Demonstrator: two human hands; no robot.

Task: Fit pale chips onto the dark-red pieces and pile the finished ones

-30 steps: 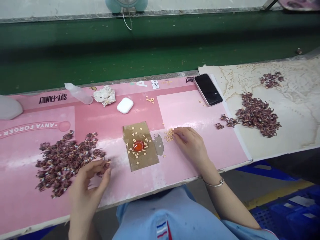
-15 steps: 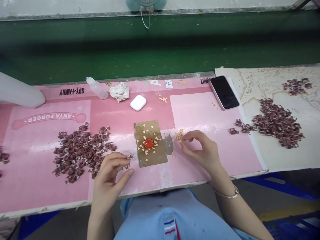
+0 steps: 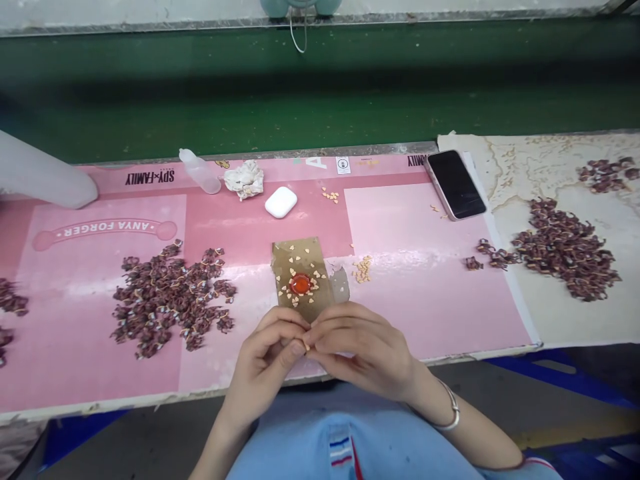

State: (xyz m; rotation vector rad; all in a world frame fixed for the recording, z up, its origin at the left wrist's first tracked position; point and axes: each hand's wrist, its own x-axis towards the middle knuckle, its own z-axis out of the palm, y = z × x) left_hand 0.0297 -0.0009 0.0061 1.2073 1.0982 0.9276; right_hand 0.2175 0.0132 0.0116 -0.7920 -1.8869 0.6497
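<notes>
Green conveyor belt [image 3: 320, 87] at back, pink printed mat [image 3: 415, 267] in front. Items, left to right: heap of dark maroon knotted pieces [image 3: 170, 297], probably ribbon; plastic dropper bottle [image 3: 199, 171]; crumpled tissue [image 3: 244, 180]; white earbud case [image 3: 281, 202]; brown card [image 3: 286, 257] bearing a red dab [image 3: 301, 284] ringed with tiny pale hearts; loose hearts [image 3: 363, 269]; phone [image 3: 455, 185]; marbled paper sheet [image 3: 520, 160] under more maroon pieces [image 3: 565, 250]. Left hand [image 3: 265, 360] and right hand [image 3: 360, 350] meet just below the card, both nearly closed, fingertips [image 3: 296, 347] pinching a tiny pale piece [image 3: 307, 347]. Handling this small goes best with fingertips braced together, steady.
</notes>
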